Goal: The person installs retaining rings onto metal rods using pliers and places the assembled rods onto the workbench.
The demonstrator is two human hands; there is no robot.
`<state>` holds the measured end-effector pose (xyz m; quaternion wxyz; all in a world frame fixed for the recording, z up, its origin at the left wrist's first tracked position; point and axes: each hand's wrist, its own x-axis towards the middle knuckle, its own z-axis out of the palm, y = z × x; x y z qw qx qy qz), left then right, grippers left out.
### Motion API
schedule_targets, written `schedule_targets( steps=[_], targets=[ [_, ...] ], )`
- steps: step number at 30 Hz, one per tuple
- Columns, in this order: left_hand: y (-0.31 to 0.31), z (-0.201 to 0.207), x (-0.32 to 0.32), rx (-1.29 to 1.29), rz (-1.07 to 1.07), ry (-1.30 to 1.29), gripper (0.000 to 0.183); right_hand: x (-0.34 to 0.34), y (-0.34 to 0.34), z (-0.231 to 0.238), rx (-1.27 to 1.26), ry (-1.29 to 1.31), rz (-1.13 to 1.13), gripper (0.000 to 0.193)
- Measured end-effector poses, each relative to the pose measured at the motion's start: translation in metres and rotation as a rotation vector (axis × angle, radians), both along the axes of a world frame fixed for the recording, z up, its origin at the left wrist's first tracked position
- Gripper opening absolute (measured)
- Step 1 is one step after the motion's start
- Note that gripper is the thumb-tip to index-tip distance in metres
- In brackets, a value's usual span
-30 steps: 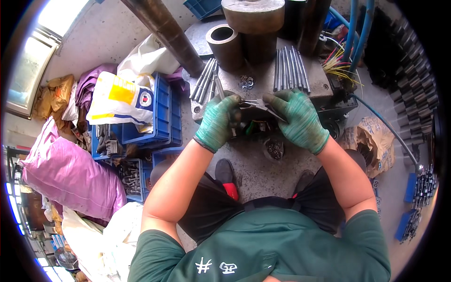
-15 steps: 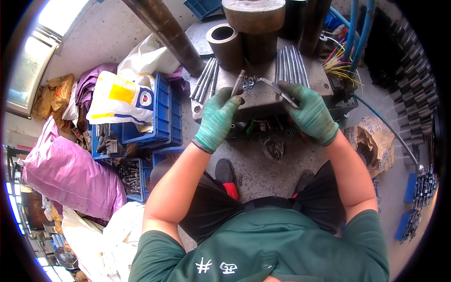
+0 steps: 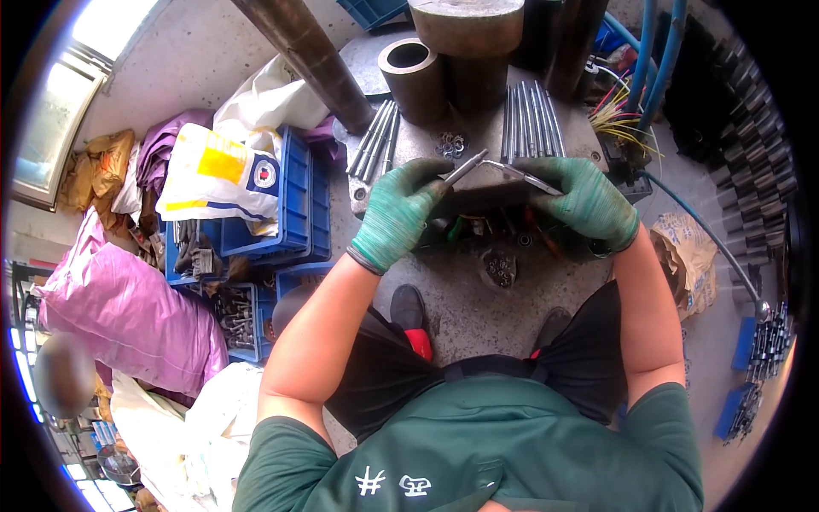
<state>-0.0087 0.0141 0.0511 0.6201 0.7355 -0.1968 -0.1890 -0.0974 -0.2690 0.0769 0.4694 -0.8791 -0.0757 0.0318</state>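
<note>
Head view: by the front edge of the surface, a rod is finger-clamped in the left hand, a bent tool in the right hand, tips best held steady.

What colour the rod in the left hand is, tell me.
The rod is metallic grey, best seen in the head view.

Up to my left I have a pale-framed window, its top glaring white with daylight, beside a grey, speckled wall. Below me spreads a mottled grey concrete floor. Along my left side, blue plastic crates stand near a plump pink sack, and bluish-white light shows at the far edge. On my right, blue hoses hang, and a crumpled brown paper sack rests on the floor.
</note>
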Motion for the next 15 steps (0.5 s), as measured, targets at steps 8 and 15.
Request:
schedule_targets(
  steps=[8,15],
  targets=[
    [0.002,0.003,0.003,0.030,-0.223,0.071,0.044,-0.005,0.020,0.007,-0.001,-0.010,0.172,0.054],
    [0.007,0.017,0.003,-0.042,-0.264,0.165,0.052,-0.005,0.009,0.005,0.215,0.176,0.040,0.055]
  ],
)
